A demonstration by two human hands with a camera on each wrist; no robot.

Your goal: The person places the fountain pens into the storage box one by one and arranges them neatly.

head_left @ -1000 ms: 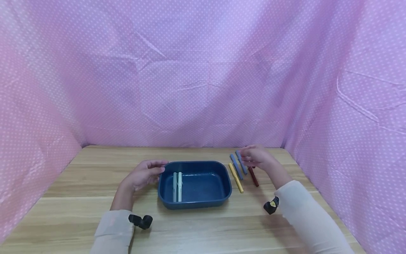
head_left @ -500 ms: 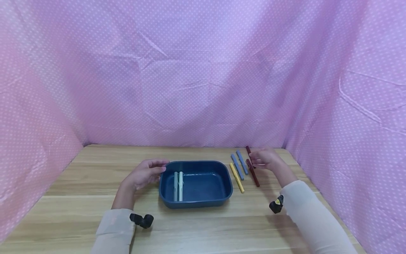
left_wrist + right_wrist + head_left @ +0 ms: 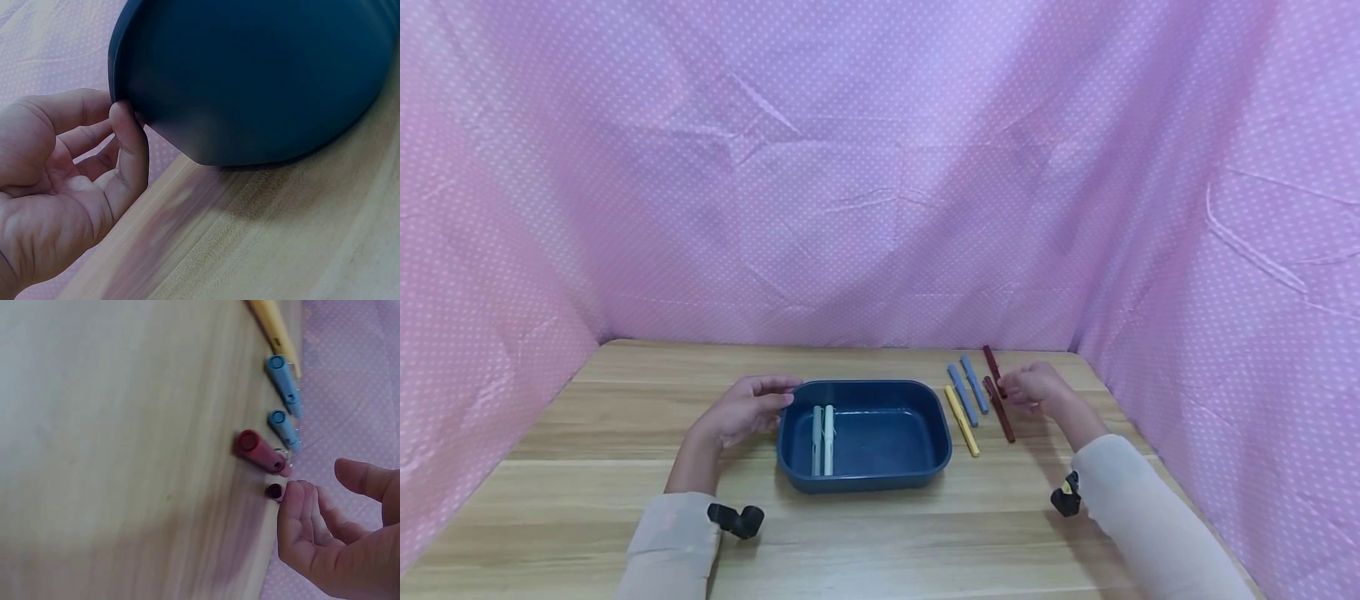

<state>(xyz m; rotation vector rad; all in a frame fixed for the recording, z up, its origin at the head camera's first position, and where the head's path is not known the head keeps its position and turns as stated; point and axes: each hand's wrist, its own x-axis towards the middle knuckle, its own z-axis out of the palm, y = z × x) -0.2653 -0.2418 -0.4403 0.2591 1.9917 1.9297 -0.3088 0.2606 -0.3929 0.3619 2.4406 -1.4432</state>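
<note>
My left hand (image 3: 745,412) pinches the left rim of a dark blue rectangular tray (image 3: 880,483) between thumb and fingers; the left wrist view shows the thumb (image 3: 129,140) against its wall. Inside the tray lie a grey-green pen (image 3: 817,442) and a whitish pen (image 3: 828,442), side by side at the left. To the tray's right, my right hand (image 3: 1036,390) is beside two dark red pens, the nearer one (image 3: 999,410) and the farther one (image 3: 992,362). Its fingertips are right at the farther pen's near end (image 3: 274,492), with the thumb held apart.
Left of the red pens are two blue pens (image 3: 962,395) and a yellow pen (image 3: 956,404), all lying on the wooden table (image 3: 880,546). A pink dotted curtain (image 3: 880,208) stands behind the table and along both sides.
My right hand has moved right and slightly nearer me, away from the blue pens, uncovering both dark red pens. My left hand stays on the tray rim.
</note>
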